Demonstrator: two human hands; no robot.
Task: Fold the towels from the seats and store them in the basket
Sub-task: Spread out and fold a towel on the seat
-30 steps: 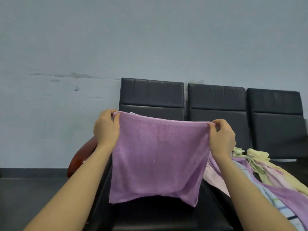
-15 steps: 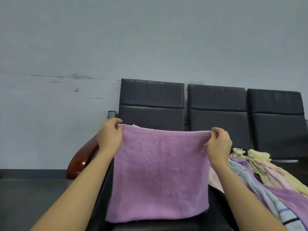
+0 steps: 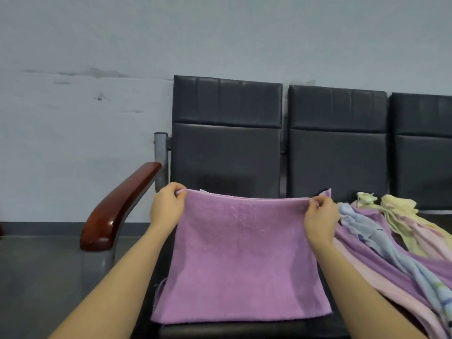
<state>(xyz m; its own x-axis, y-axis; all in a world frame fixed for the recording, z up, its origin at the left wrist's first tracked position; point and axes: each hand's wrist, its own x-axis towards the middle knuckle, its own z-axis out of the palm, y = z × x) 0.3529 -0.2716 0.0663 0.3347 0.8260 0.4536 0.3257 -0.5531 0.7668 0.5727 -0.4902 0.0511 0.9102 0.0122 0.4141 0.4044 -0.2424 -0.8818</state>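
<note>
A purple towel [image 3: 241, 260] lies spread on a black seat [image 3: 244, 331]. The left hand [image 3: 166, 208] and right hand [image 3: 321, 218] each pinch a far corner.

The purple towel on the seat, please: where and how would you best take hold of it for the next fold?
Probably at its two far corners, where the left hand and right hand already pinch it. The purple towel lies spread on the black seat, near edge resting flat, far edge raised. A grip from above and outside each corner keeps that edge taut.
</note>
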